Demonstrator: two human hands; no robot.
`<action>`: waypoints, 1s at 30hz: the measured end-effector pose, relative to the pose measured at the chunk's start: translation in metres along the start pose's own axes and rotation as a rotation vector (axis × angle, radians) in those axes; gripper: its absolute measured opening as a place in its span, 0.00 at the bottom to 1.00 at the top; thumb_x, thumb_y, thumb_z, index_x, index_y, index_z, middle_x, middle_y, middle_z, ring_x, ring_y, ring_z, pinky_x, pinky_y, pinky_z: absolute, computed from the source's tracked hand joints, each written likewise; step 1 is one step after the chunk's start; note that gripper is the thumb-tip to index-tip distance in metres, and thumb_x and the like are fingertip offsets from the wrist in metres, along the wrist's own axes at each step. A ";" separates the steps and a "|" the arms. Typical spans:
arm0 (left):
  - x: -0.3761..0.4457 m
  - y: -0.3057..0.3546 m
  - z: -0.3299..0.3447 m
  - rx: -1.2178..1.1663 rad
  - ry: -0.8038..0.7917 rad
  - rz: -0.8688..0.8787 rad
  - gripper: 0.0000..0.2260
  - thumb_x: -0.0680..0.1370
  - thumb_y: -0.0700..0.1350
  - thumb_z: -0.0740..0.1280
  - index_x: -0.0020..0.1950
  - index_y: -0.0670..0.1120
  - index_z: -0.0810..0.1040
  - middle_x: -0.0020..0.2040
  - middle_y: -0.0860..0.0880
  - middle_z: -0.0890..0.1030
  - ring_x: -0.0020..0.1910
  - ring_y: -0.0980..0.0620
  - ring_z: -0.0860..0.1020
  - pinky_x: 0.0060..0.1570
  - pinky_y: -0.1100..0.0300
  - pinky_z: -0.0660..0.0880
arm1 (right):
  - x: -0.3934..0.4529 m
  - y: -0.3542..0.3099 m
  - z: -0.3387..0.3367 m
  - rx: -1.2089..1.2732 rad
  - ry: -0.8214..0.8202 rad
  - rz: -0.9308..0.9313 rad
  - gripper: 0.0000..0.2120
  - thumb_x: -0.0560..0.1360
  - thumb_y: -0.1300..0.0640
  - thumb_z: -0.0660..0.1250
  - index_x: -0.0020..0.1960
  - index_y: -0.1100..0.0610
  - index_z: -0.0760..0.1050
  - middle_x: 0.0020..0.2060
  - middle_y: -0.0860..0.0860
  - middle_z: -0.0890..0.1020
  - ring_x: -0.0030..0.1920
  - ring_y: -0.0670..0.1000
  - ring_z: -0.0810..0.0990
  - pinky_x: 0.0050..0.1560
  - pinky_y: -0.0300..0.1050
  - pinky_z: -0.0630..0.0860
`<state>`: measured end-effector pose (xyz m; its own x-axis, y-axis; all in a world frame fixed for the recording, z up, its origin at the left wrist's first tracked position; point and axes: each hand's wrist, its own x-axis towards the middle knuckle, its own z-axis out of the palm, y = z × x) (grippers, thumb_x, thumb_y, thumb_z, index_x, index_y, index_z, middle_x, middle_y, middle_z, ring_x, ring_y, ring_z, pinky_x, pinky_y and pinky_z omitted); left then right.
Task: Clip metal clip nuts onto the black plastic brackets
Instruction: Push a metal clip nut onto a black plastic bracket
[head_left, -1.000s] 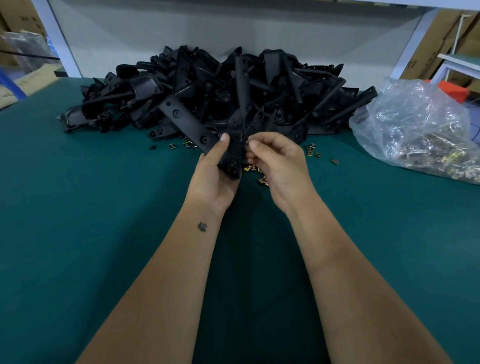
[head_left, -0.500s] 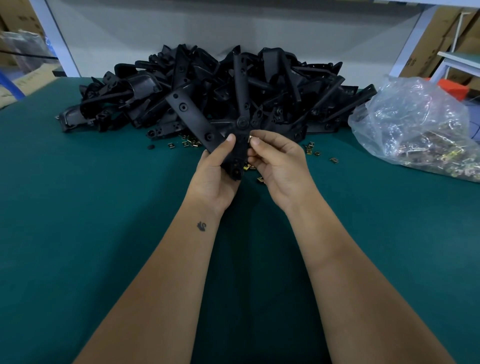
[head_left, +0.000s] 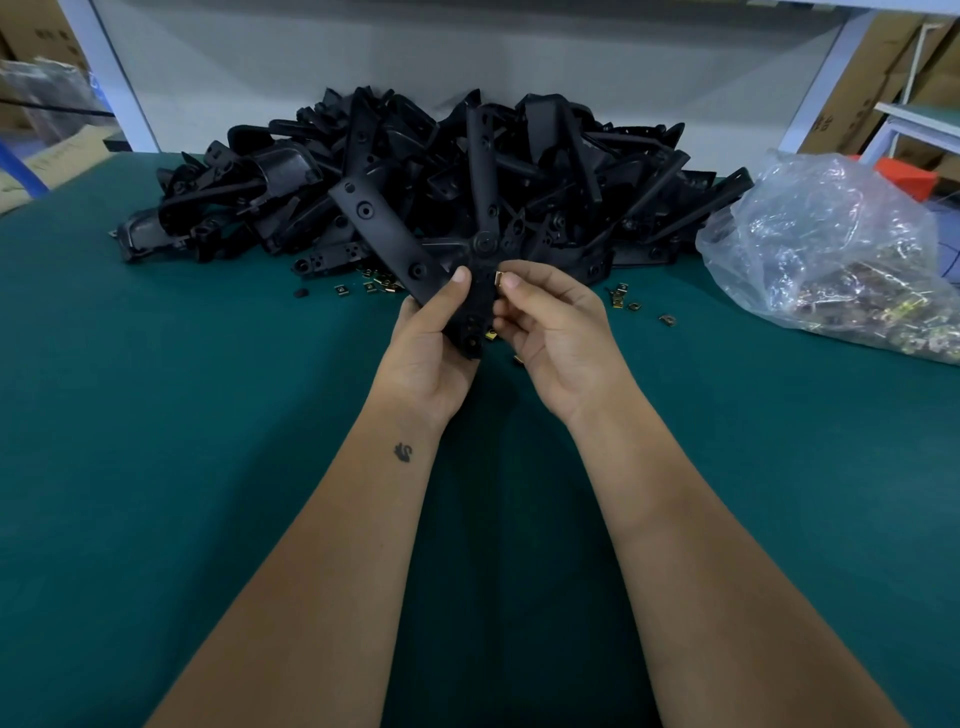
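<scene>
My left hand (head_left: 434, 338) grips the black bracket (head_left: 470, 291) above the green tabletop (head_left: 208, 415), thumb pressed on its face. My right hand (head_left: 550, 327) pinches one clip nut (head_left: 499, 278) at the fingertips, right against the bracket's edge. I should line its open mouth square with the edge, then push until it seats over the hole.

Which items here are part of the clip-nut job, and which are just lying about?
In the job:
left hand gripping the black bracket
right hand pinching a clip nut
bracket pile
loose clip nuts
bag of clip nuts

Lying about:
cardboard boxes
orange object
</scene>
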<state>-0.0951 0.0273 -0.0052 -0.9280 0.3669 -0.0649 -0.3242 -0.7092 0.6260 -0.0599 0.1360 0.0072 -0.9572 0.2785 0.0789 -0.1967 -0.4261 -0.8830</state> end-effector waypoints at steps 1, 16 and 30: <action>0.000 0.000 0.000 0.004 -0.003 0.001 0.15 0.80 0.41 0.67 0.66 0.42 0.71 0.56 0.45 0.82 0.50 0.52 0.82 0.49 0.60 0.78 | 0.000 0.000 0.000 -0.010 0.003 -0.001 0.06 0.77 0.67 0.67 0.46 0.59 0.80 0.37 0.50 0.82 0.37 0.46 0.79 0.41 0.38 0.78; 0.001 -0.003 -0.001 0.012 0.015 0.007 0.12 0.80 0.39 0.67 0.62 0.44 0.71 0.54 0.46 0.83 0.50 0.51 0.83 0.49 0.58 0.79 | 0.004 0.002 -0.003 -0.003 0.070 0.083 0.04 0.74 0.66 0.70 0.44 0.59 0.82 0.32 0.49 0.81 0.31 0.43 0.77 0.36 0.36 0.76; 0.001 0.004 -0.001 0.152 -0.089 -0.016 0.18 0.80 0.41 0.67 0.70 0.43 0.71 0.58 0.45 0.83 0.56 0.49 0.82 0.52 0.59 0.79 | 0.001 0.005 0.002 0.077 0.044 0.039 0.09 0.76 0.66 0.67 0.39 0.58 0.79 0.30 0.47 0.78 0.31 0.44 0.72 0.36 0.36 0.71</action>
<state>-0.0974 0.0240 -0.0038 -0.9010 0.4337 -0.0110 -0.3009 -0.6064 0.7360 -0.0627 0.1324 0.0039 -0.9545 0.2974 0.0231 -0.1769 -0.5018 -0.8467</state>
